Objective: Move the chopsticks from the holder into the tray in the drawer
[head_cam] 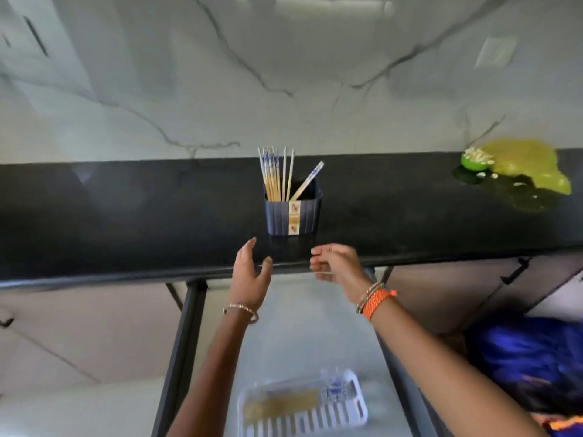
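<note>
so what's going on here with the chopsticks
A person is emptying a dark chopstick holder on the black counter into a white tray in the open drawer below. Some chopsticks already lie in the tray, blurred; a bunch of chopsticks stands in the holder. Both hands are empty and reach toward the holder: the left hand with fingers spread, the right hand loosely curled. Neither touches it.

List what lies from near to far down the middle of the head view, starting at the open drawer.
White tray holding blurred chopsticks → left hand and right hand, about level, both holding nothing → dark holder on the black counter → marble wall.
</note>
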`<state>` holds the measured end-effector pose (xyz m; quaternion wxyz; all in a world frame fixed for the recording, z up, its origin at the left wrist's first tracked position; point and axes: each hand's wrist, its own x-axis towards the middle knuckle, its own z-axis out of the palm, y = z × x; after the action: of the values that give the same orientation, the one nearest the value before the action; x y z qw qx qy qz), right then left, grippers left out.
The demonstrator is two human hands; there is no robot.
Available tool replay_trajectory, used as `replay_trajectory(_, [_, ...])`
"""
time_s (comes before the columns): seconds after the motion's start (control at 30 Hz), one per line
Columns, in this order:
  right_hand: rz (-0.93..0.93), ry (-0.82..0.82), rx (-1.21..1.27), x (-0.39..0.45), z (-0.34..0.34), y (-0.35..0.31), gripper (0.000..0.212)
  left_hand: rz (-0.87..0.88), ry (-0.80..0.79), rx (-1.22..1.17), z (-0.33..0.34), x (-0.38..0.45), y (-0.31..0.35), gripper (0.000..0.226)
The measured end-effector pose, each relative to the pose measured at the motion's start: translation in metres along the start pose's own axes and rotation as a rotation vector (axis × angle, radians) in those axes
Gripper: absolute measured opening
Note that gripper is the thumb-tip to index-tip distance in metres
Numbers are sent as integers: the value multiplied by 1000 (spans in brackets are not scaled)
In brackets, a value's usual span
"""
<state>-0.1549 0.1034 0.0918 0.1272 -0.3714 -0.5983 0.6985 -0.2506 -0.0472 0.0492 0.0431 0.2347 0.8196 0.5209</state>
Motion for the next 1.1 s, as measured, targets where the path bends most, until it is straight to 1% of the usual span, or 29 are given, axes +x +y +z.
replay_trajectory(0.07, [-67, 44, -4, 24, -10, -33, 26, 107, -21, 85, 5, 31, 24, 51])
replay_trajectory(0.2, [-98, 166, -14, 85, -24, -74, 23, 307, -21, 266, 12, 79, 40, 37])
replay_trajectory(0.3, [-162, 262, -73, 133, -24, -101, 21, 311, -27, 366, 15, 116, 42, 38])
replay_trajectory(0.37, [-266, 284, -196, 163, -20, -121, 27, 303, -63, 416, 19, 138, 39, 40])
replay_trajectory(0.43, [-358, 284, -318, 189, -13, -135, 27, 311, -84, 466, 21, 152, 31, 38])
replay_trajectory(0.5, [-390, 298, -419, 213, -6, -142, 20, 346, -71, 556, 22, 158, 20, 34])
replay_trajectory(0.57, [-372, 316, -448, 231, -1, -143, 15, 371, -40, 639, 23, 158, 11, 30])
replay_trajectory(0.63, [-356, 310, -440, 240, 2, -141, 16, 387, -14, 659, 22, 157, 7, 29])
replay_trajectory(0.73, [-357, 253, -425, 247, 4, -141, 25, 415, 7, 645, 22, 160, 5, 26])
replay_trajectory(0.9, [-406, 225, -480, 245, -1, -151, 11, 402, -2, 629, 23, 158, 8, 26])
replay_trajectory(1.0, [-405, 195, -510, 232, -6, -157, 10, 381, -14, 634, 20, 151, 16, 31])
replay_trajectory(1.1, [-465, 199, -557, 213, -15, -164, 10, 386, 6, 610, 12, 142, 26, 31])
